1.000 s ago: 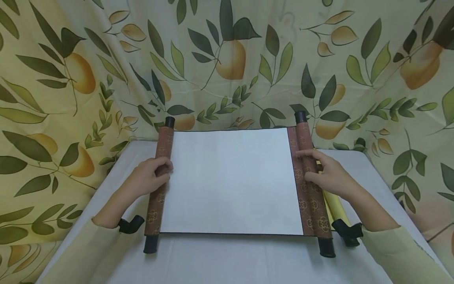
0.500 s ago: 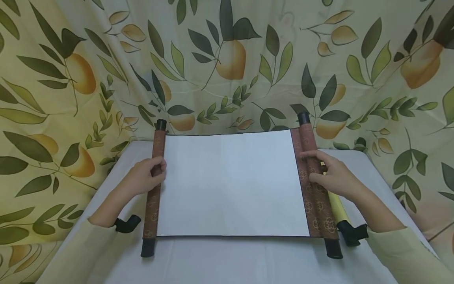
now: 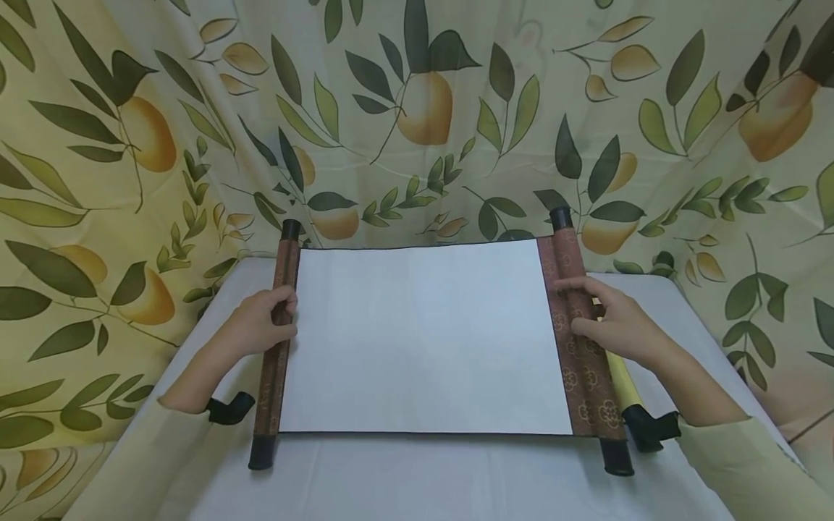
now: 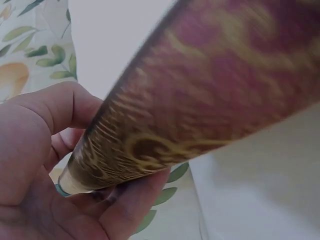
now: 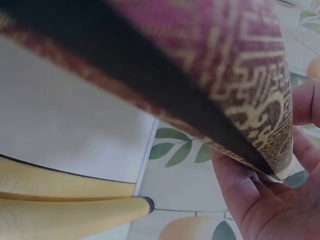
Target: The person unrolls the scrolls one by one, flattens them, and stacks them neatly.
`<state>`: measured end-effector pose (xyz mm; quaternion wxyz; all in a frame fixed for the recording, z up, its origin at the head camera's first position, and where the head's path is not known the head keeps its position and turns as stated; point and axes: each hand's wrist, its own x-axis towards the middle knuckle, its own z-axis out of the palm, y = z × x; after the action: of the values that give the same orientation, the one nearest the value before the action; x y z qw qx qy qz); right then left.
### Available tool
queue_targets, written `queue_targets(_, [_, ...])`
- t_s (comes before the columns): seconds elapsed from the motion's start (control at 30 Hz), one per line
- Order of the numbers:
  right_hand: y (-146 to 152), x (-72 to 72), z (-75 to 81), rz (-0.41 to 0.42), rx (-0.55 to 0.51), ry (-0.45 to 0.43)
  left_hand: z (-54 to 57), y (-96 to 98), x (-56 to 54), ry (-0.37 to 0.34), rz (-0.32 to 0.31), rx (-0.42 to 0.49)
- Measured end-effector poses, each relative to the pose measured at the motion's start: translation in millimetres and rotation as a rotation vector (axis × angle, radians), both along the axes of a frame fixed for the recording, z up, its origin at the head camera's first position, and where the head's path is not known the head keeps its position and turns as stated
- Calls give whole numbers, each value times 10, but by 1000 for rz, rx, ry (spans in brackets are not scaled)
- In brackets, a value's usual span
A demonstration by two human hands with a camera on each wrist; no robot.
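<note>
A hanging scroll (image 3: 423,340) with white paper is stretched between two reddish-brown, gold-patterned rollers with black end knobs. My left hand (image 3: 250,329) grips the left roller (image 3: 267,398) around its middle, thumb on the near side. In the left wrist view, fingers wrap under the patterned roll (image 4: 200,100). My right hand (image 3: 619,325) holds the right roller (image 3: 596,383), with its index finger and thumb over the top; a band of the same brocade borders the paper there. In the right wrist view, the brocade roll (image 5: 250,80) rests in the fingers, and a black strip runs along it.
A yellow roll (image 3: 624,380) lies under my right forearm, right of the scroll; two yellow cylinders (image 5: 70,217) show in the right wrist view. The white table (image 3: 417,481) carries everything. Behind hangs a leaf-and-fruit patterned curtain (image 3: 365,159). Black wrist mounts (image 3: 231,409) jut near the rollers.
My left hand and the left roller have moved left, and the right hand and roller slightly right. More white paper shows between the rollers. The left roller looks thinner.
</note>
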<state>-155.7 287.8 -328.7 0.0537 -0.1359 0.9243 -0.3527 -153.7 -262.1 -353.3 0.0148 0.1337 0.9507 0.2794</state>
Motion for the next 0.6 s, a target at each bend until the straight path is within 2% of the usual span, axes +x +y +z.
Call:
queue_targets(0.3, [69, -13, -12, -10, -5, -11, -2, -79, 17, -8, 13, -35])
queue_targets(0.6, [140, -5, -12, -15, 3, -9, 14, -109, 5, -18, 11, -13])
